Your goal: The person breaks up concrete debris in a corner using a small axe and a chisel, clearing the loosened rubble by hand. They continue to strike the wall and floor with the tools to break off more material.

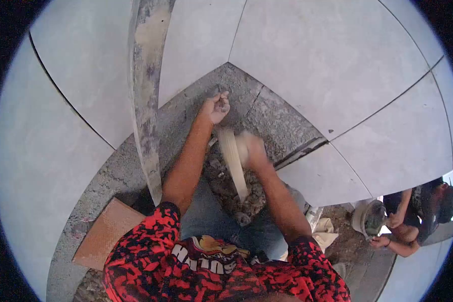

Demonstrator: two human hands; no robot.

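Observation:
My right hand [254, 151], smeared by motion, is closed round the grip of a pale wooden float [232, 163]. The float's long flat board stands nearly edge-on to me, over rough broken ground [219, 186]. Farther forward, my left hand [217, 107] is held above grey mortar [226, 83] with its fingers curled in. Whatever those fingers hold, if anything, is too small to make out. A lighter joint line crosses the mortar to the right of that hand.
Large pale tiles [312, 65] border the mortar ahead. A long mortar-stained straightedge [148, 90] rises left of my left arm. An orange-brown tile [108, 234] lies at lower left. At right, another person's hands [387, 231] hold a bucket [368, 217] near a cream cloth [324, 232].

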